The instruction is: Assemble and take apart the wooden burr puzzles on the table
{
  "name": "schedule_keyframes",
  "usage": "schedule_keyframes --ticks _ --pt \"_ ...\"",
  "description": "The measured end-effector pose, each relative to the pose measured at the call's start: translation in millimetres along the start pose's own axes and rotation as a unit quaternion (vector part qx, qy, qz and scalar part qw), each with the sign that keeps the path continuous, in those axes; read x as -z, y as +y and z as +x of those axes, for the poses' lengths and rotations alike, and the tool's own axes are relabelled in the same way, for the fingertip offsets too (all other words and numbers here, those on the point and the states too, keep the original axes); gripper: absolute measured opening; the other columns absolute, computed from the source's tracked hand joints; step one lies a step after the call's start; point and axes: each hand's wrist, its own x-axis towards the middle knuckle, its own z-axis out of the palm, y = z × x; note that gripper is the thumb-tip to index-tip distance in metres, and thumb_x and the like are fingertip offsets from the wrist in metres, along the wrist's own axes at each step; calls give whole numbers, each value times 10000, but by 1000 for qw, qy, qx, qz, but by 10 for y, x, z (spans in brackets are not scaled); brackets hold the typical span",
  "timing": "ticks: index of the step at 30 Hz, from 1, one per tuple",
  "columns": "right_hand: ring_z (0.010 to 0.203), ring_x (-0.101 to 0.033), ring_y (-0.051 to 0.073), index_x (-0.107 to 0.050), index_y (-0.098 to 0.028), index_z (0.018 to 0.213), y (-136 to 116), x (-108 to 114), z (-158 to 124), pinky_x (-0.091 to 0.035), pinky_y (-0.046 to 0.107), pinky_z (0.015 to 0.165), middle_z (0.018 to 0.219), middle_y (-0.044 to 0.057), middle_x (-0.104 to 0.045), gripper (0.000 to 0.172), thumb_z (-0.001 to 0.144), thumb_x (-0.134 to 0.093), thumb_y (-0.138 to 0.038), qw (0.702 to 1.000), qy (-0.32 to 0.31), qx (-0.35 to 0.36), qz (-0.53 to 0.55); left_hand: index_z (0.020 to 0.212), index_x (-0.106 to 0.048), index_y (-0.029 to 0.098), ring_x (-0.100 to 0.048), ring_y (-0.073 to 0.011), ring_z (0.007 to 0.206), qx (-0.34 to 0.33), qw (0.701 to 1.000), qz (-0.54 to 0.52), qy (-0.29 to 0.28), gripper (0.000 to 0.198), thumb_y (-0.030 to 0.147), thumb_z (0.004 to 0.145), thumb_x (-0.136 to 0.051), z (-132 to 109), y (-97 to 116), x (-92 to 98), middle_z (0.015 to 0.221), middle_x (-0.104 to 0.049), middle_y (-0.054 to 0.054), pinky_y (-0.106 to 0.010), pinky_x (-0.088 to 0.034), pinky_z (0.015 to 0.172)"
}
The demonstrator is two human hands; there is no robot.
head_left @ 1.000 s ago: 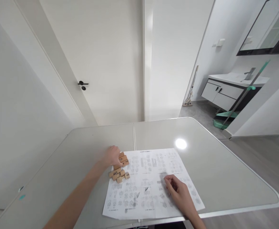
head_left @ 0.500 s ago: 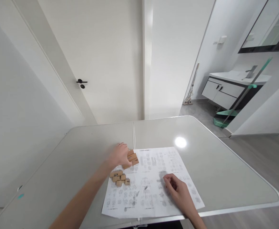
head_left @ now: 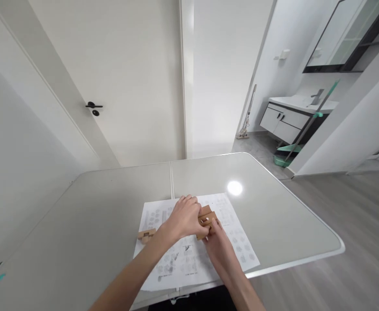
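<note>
Over the paper sheet, my left hand is closed around the left side of several light-brown wooden blocks lying side by side. My right hand grips the same blocks from below and the right, its thumb resting on top. Gaps show between the held blocks, and fingers cover part of them. More wooden blocks lie at the sheet's left edge, partly hidden behind my left forearm. The white printed sheet carries small grey diagrams, too faint to read.
The sheet lies on a grey folding table with a pale metal rim and a centre seam. Beyond it stands a white door with a black handle. A sink cabinet, a mop and a green dustpan are at the right.
My left hand has carried the group of blocks rightward across the sheet. My right hand has come up and taken hold of them too. The view has swung slightly right.
</note>
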Motion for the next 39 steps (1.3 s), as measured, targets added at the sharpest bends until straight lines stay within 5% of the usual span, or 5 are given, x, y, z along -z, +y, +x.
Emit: schedule_keyframes --ticks 10,15,21,29,39 --pt "1047 -698 250 -734 -243 1182 -8 390 127 -599 325 810 1150 71 -749 364 901 -731 -475 997 52 -52 32 1065 -744 246 -528 -293 1184 12 983 -159 92 250 398 1003 -556 -249 81 -275 1209 -606 -94 -416 -483 931" --pt "814 -703 222 -743 -213 993 89 443 161 -568 297 632 915 59 -750 314 838 -793 -481 994 80 -71 -2 959 -720 248 -667 -232 939 74 956 -265 104 240 370 1008 -520 -282 7 -416 1013 -718 -45 -355 -521 826" --pt "982 -726 278 -735 -191 982 75 367 154 -588 315 730 1010 98 -785 393 767 -828 -507 995 68 -68 -38 979 -652 203 -755 -225 792 158 894 -394 146 272 467 926 -617 -295 -156 -601 911 -783 -61 -306 -572 660" --pt "866 -753 232 -700 -191 886 -129 432 351 -556 264 681 942 79 -798 348 770 -817 -498 987 33 -76 -135 1151 -630 168 -776 -258 892 245 780 -525 238 517 607 881 -669 -495 -137 -661 1194 -729 -152 -283 -590 580" --pt "800 -776 239 -627 -234 850 5 516 581 -608 296 668 871 63 -790 386 727 -830 -538 985 21 -57 -163 1203 -668 161 -774 -298 1028 266 739 -582 212 533 439 783 -845 -681 -132 -627 1251 -741 -166 -366 -635 867"
